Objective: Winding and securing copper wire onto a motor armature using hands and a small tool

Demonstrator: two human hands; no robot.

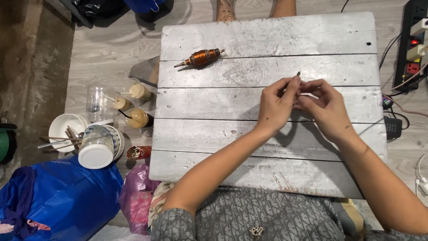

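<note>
While both hands meet over the middle of the grey plank board (pixel 267 134), we see the left hand (pixel 275 106) pinching a small thin dark piece (pixel 298 73) between thumb and fingertips, its tip poking up just above the knuckles. The right hand (pixel 324 107) sits right against the left, fingers curled in narrow and touching the same small piece or the left fingertips; we cannot tell which, as the piece is too small to make out.

Well off to the left of the hands and farther from us, a copper-wound motor armature (pixel 200 57) lies tilted on the board, apart from everything else. The board itself is worn, painted silver-grey, with scratches and scuffs near our edge.

Beyond the board to the left of the left hand, on the pale wood-look floor (pixel 102 49), stand plastic cups with straws (pixel 133 105), a white bowl with chopsticks (pixel 64 129), and a patterned bowl topped by a white-lidded tub (pixel 97 147). Nearer us on that side lie a blue plastic bag (pixel 67 196) and a pink bag (pixel 136 196). To the right of the right hand, past the board's edge, a black power strip (pixel 412 44) holds plugs and cables. Across the board, someone's bare legs (pixel 254 9) show at the far edge.
</note>
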